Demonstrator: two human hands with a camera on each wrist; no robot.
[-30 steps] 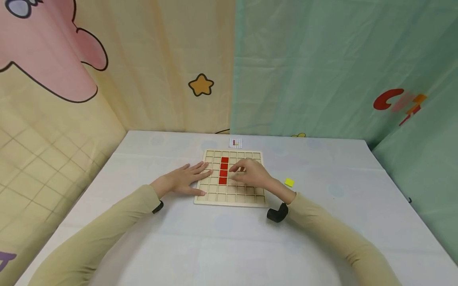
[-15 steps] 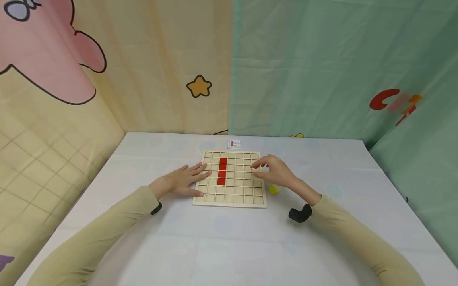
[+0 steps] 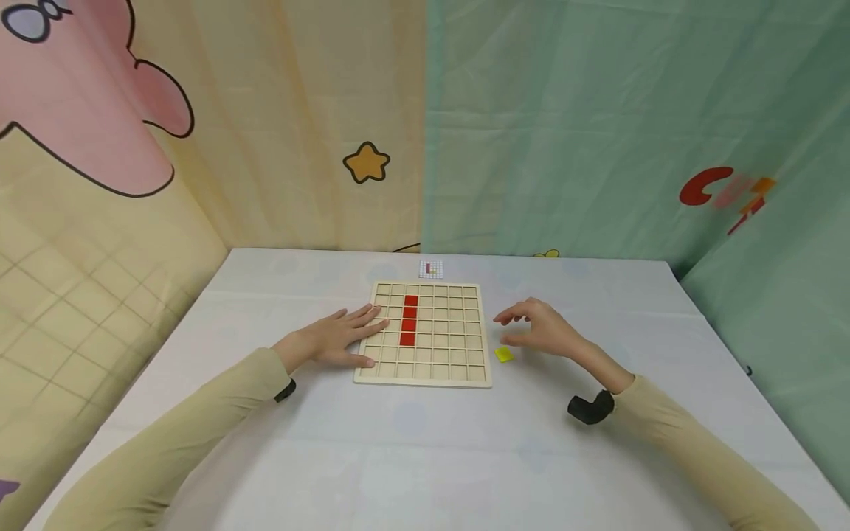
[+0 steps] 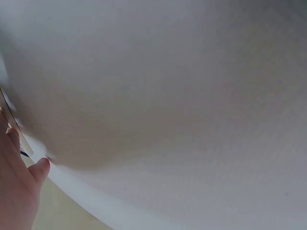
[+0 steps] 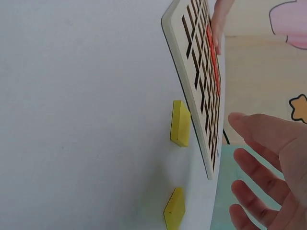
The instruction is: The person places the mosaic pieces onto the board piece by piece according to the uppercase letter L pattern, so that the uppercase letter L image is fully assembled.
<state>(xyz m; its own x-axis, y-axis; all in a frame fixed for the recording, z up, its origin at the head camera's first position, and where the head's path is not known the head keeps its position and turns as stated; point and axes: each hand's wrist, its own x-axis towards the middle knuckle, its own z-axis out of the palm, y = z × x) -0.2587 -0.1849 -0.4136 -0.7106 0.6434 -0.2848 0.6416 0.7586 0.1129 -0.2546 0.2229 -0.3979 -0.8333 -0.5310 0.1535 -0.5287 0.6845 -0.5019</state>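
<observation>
A wooden grid board (image 3: pixel 451 372) lies on the white table with a column of red square tiles (image 3: pixel 408 324) set in its cells. My left hand (image 3: pixel 335 341) rests on the board's left edge, fingers spread. Beyond the right edge, my right hand (image 3: pixel 539 328) hovers with nothing between its loosely bent fingers. Close below its thumb lies a yellow tile (image 3: pixel 504 355). The right wrist view shows two yellow tiles: one by the board's edge (image 5: pixel 180 123), the other tile (image 5: pixel 174 209) farther from it. That second one is hidden in the head view.
Behind the board lies a small card (image 3: pixel 431 270) printed with a grid and coloured squares. Curtains with cartoon prints (image 3: pixel 367 162) stand along the table's back and sides. Each wrist wears a black device (image 3: pixel 591 408).
My right hand has moved right, from over the board's middle to beyond its right edge. The yellow tile near that edge has come into view. My left hand stays on the board.
</observation>
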